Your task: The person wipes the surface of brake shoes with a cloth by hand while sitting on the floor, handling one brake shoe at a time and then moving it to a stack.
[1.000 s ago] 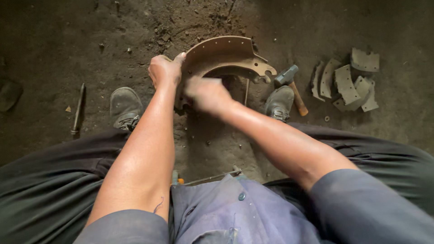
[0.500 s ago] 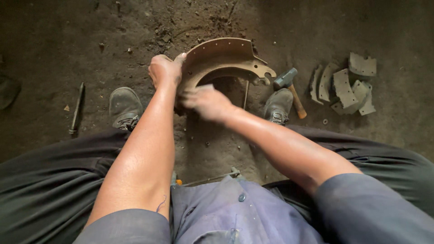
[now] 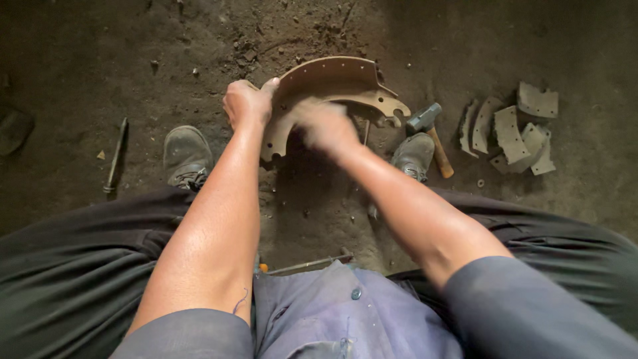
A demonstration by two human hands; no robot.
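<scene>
A curved rusty brake shoe (image 3: 332, 76) stands on its edge on the dirt floor between my feet. My left hand (image 3: 247, 103) grips its left end and holds it upright. My right hand (image 3: 325, 126) is blurred with motion in front of the shoe's inner web, fingers closed; whether it holds anything I cannot tell. A thin metal rod (image 3: 366, 132) leans just right of that hand. A hammer (image 3: 428, 129) with a wooden handle lies beside my right shoe (image 3: 413, 155).
A pile of broken grey lining pieces (image 3: 512, 129) lies at the right. A long thin metal tool (image 3: 115, 156) lies left of my left shoe (image 3: 186, 156). Another rod (image 3: 309, 264) lies near my lap. A small washer (image 3: 480, 183) rests near the pile.
My right hand moved up and right along the shoe's inner side. The left hand kept its grip, and the shoe tilted slightly.
</scene>
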